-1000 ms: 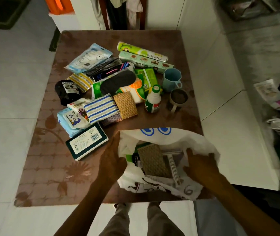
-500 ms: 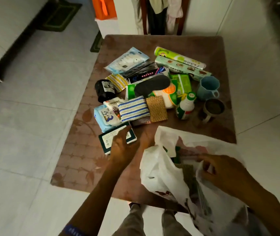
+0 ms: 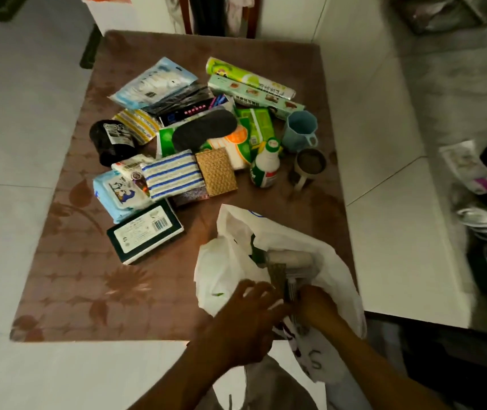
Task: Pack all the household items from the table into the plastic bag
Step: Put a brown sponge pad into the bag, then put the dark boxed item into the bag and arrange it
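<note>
- Plastic bag [image 3: 268, 238] at tabletop's [image 3: 67, 291] near right corner, mouth open, items inside.
- Left hand [image 3: 246, 318] and right hand [image 3: 317, 306] both pinch its near rim.
- Green-edged box [image 3: 145, 231] and other items piled toward far edge.

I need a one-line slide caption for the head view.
Both hands, left hand and right hand, at the white plastic bag; many items remain on the table.

White bag [image 3: 230, 261]: lower centre-right, mouth open, few items inside. Remaining items [image 3: 200, 134]: clustered centre frame on table [image 3: 67, 291].
</note>
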